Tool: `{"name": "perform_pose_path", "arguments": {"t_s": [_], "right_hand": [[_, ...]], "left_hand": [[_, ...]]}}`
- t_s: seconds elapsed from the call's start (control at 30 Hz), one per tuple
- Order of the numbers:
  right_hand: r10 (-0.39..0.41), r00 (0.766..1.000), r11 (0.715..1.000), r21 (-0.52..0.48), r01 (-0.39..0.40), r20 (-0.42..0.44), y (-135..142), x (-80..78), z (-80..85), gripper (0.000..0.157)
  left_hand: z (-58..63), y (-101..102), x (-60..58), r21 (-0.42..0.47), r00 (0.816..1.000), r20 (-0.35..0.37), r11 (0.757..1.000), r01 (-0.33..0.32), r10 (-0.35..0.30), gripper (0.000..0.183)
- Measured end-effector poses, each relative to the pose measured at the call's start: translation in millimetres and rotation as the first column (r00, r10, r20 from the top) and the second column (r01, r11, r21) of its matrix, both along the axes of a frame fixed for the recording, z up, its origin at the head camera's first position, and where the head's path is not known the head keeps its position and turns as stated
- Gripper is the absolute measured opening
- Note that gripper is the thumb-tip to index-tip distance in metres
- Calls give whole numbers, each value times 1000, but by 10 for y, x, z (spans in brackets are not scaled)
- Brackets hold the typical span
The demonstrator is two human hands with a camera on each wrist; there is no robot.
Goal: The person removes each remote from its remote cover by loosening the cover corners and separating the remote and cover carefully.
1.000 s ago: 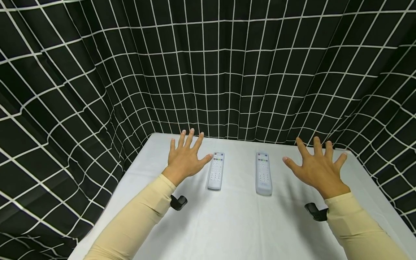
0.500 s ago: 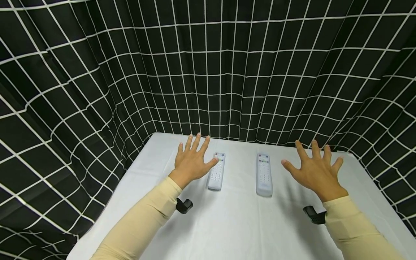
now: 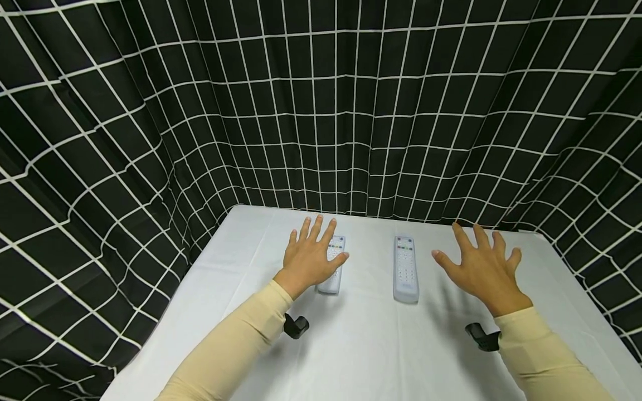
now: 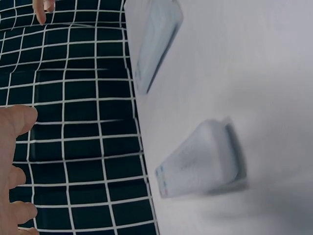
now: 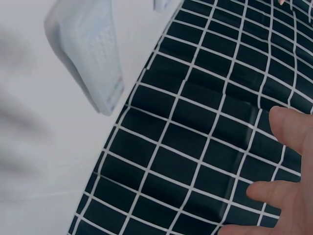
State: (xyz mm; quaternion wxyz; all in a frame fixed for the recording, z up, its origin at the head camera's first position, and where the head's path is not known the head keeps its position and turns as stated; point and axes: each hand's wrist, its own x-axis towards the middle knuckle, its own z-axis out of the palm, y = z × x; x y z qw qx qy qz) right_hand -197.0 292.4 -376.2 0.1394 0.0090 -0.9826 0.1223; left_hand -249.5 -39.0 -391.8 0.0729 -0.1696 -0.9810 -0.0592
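Two pale remote controls in milky covers lie lengthwise on the white-covered table. My left hand (image 3: pixel 310 260), fingers spread, hovers over the left remote control (image 3: pixel 331 283) and hides part of its left side in the head view. Farther right, the other remote control (image 3: pixel 405 273) shows whole, its rows of buttons facing up. My right hand (image 3: pixel 484 270) is held spread to the right of it, apart from it, with nothing in its grasp. In the left wrist view the left remote control (image 4: pixel 200 164) appears blurred, clear of the fingers. The right wrist view shows the right remote control (image 5: pixel 90 54) beyond the thumb.
A white cloth (image 3: pixel 366 345) covers the table. Black curtains with a white grid (image 3: pixel 301 111) rise behind the table's far edge and along both sides. Dark wrist-worn cameras (image 3: pixel 296 327) stick out below both hands.
My left hand has moved right and slightly nearer, from beside the left remote control to over it. My right hand has drifted a little left and nearer. Both remote controls stay put.
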Motion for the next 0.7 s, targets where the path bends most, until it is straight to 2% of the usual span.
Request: {"name": "perform_pose_path", "arguments": {"t_s": [0.7], "right_hand": [[4, 999, 1000, -20, -3, 33, -66, -8, -170, 85]], "left_hand": [[-238, 458, 38, 73, 994, 44, 993, 98, -101, 75]]}}
